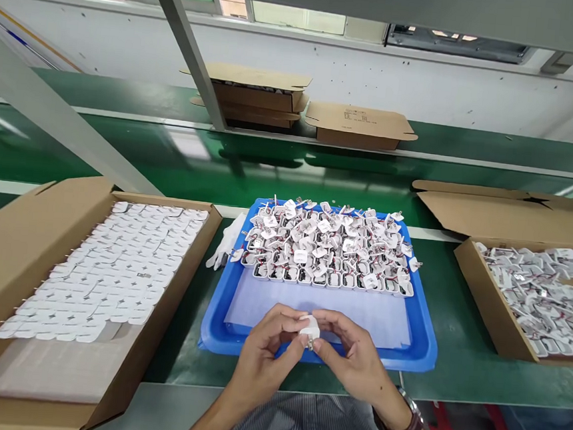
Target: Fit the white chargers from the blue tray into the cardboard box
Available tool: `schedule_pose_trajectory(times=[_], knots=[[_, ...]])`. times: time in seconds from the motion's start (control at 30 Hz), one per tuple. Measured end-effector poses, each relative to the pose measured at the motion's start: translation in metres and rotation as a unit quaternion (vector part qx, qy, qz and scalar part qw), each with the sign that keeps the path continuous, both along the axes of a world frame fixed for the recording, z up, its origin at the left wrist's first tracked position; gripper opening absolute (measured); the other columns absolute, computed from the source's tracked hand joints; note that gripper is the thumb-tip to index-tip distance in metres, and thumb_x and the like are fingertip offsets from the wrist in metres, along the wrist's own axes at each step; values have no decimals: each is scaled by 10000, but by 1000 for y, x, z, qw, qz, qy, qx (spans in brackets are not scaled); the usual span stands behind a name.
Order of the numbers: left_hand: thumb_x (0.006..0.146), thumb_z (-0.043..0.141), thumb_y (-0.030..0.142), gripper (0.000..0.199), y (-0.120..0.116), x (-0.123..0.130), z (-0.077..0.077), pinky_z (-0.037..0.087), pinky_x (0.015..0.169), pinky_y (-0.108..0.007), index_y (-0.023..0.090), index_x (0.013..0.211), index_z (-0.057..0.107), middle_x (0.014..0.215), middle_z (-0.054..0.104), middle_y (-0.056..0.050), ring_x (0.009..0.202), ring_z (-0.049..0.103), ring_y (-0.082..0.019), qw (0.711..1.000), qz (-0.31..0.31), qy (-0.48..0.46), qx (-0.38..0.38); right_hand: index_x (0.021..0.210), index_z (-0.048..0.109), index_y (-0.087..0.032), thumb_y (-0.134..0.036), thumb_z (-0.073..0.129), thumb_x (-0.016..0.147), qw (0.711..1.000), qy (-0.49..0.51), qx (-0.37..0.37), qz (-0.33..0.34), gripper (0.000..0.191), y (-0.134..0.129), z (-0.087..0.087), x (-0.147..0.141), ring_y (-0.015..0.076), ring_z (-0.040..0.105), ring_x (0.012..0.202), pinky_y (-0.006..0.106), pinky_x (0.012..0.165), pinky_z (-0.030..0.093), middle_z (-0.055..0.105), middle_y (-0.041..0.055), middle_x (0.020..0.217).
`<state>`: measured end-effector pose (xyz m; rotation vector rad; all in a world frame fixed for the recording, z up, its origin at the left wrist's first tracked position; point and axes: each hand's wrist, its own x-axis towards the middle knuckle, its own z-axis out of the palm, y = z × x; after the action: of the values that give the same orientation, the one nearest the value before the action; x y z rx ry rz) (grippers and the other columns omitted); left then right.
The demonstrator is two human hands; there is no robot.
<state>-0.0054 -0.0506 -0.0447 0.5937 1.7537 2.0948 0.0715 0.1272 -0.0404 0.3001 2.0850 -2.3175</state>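
The left hand (272,344) and right hand (349,354) are curled, pinching one small white plug case (311,327) between them, over the near side of the blue tray (212,326). White cases with loose wires (324,245) fill the tray's far part. This looks like the fitting or checking step; the next move seems to call for steady thumbs and a gentle, even squeeze.

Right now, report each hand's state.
Left hand: closed, fingers and thumb holding a small white plug piece.
Right hand: closed, holding the same piece from the other side.
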Motion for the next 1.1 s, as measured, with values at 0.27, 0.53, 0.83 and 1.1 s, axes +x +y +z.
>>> schedule_pose_trajectory(times=[0.27,0.53,0.83,1.1], knots=[[1022,666,311,245,-4,-15,13,591,1023,-386,261,1211,812,1249,744,-104,1192,697,-263,997,-54,-31,-43,1343,704,-265,-534,740,957,999,6,-38,23,472,9,6,-6,253,745,1200,454,1079,589,799,71,1271],[888,816,266,413,-4,-5,14,638,932,-369,280,1294,744,1358,625,-102,1105,724,-245,995,-74,-61,9,1297,753,-259,-542,683,995,1000,2,-3,-11,420,12,5,-6,285,736,1214,500,1127,546,793,84,1291],[877,807,251,330,-97,-16,72,610,945,-348,254,1203,757,1205,711,-96,1113,700,-253,943,189,188,-198,1290,770,-267,-602,685,957,996,-64,57,6,480,22,-4,2,332,716,1280,466,1138,553,766,113,1359],[905,718,523,420,-237,-44,53,609,912,-473,229,1203,743,1212,755,-140,1109,707,-357,745,346,229,-522,1269,801,-325,-639,718,895,990,-99,83,48,496,30,-10,3,347,687,1318,347,1024,620,747,70,1392]])
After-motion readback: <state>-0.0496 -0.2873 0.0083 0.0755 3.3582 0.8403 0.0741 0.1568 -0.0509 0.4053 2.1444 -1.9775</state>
